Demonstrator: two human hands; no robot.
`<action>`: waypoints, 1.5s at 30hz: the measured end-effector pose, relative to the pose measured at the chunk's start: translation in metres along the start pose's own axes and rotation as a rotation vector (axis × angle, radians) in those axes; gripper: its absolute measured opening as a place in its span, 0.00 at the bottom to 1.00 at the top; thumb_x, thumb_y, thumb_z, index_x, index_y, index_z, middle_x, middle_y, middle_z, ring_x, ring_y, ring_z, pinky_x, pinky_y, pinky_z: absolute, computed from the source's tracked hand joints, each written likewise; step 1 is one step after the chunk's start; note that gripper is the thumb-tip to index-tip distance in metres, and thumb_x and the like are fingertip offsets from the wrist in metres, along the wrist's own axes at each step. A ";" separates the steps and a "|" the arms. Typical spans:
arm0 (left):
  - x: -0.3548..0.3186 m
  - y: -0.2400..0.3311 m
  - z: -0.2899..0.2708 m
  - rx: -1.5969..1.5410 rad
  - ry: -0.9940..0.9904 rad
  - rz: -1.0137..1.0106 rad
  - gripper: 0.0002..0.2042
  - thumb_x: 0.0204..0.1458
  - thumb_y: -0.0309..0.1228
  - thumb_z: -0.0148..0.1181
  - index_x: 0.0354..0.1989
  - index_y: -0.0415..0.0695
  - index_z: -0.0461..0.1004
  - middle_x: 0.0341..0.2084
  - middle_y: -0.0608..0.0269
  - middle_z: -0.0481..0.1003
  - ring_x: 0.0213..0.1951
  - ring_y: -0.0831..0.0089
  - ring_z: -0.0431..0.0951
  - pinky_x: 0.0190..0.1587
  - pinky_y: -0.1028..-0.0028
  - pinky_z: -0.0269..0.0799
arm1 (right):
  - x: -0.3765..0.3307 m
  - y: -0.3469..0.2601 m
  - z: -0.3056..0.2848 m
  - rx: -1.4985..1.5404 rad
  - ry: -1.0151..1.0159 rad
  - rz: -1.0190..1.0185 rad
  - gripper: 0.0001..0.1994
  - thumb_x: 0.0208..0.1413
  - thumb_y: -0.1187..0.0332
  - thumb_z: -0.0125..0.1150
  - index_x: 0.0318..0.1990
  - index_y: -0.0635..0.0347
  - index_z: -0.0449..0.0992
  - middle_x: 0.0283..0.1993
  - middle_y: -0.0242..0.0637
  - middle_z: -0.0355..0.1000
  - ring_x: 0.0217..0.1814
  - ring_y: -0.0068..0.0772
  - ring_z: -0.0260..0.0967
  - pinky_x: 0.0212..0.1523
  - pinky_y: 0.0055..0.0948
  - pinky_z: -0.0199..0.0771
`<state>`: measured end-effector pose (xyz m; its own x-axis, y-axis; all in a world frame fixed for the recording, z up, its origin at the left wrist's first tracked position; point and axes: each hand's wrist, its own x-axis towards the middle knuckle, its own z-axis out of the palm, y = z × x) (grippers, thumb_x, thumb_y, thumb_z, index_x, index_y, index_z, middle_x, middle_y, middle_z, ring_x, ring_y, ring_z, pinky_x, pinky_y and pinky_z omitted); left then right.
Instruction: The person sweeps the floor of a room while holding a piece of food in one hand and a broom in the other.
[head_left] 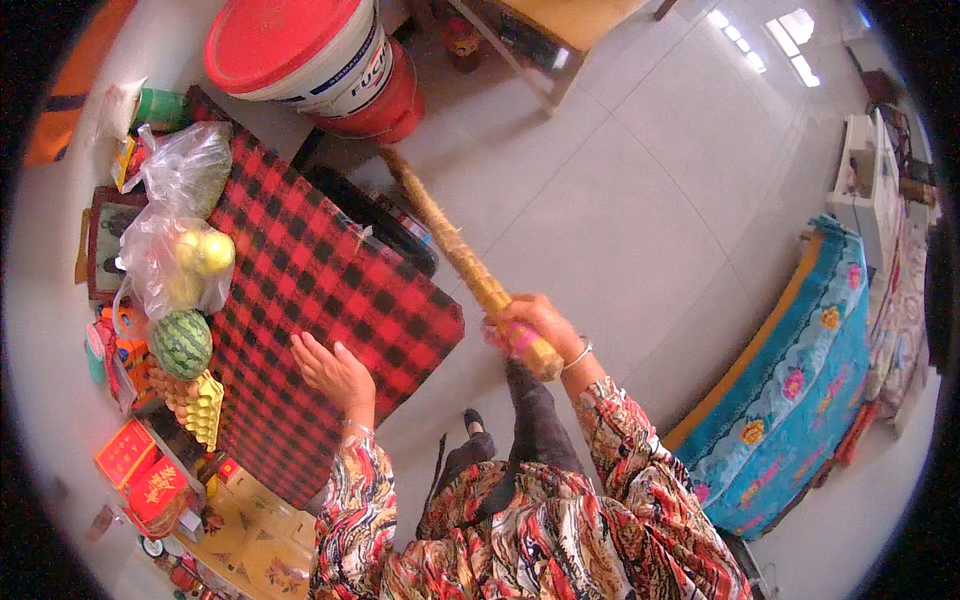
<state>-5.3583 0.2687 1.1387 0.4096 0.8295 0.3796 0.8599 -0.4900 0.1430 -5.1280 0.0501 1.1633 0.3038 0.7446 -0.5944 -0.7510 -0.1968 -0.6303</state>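
Observation:
My right hand (535,325) is wrapped around the thick near end of a long, pale yellow straw broom (450,235). A pink band shows by my fingers. The broom slants away to the far left, and its darker tip reaches down beside the base of a bucket. My left hand (338,375) is held out with straight fingers and nothing in it, over the near part of a table with a red and black checked cloth (340,290). Whether that hand touches the cloth I cannot tell.
A white bucket with a red lid (285,40) stands at the far left. Along the table's left side are bagged yellow fruit (210,253), a watermelon (181,344) and an egg tray (207,410). A blue flowered cover (800,390) drapes furniture at right. A wooden table (565,20) stands beyond.

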 end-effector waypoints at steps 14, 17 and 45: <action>0.009 -0.008 0.000 0.034 -0.017 -0.004 0.27 0.56 0.38 0.43 0.61 0.33 0.54 0.64 0.45 0.51 0.64 0.48 0.51 0.62 0.52 0.48 | 0.014 -0.025 0.007 0.396 0.004 -0.236 0.20 0.51 0.64 0.51 0.46 0.73 0.65 0.36 0.45 0.69 0.28 0.31 0.68 0.29 0.27 0.73; 0.013 -0.008 0.000 0.035 -0.015 0.009 0.27 0.56 0.38 0.43 0.61 0.33 0.54 0.64 0.44 0.50 0.64 0.48 0.51 0.62 0.52 0.48 | 0.084 -0.067 -0.004 0.419 -0.191 -0.205 0.24 0.51 0.61 0.51 0.48 0.77 0.63 0.34 0.43 0.68 0.29 0.30 0.67 0.34 0.28 0.72; 0.032 -0.004 -0.005 0.015 -0.046 -0.013 0.27 0.57 0.36 0.42 0.64 0.35 0.51 0.66 0.47 0.48 0.66 0.51 0.48 0.63 0.53 0.46 | 0.061 -0.042 0.037 0.468 0.075 -0.343 0.19 0.50 0.64 0.53 0.41 0.75 0.67 0.33 0.44 0.69 0.27 0.31 0.70 0.26 0.26 0.74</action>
<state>-5.3502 0.2964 1.1545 0.4117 0.8473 0.3354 0.8696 -0.4754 0.1335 -5.0992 0.1278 1.1721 0.6030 0.6653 -0.4403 -0.7764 0.3626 -0.5154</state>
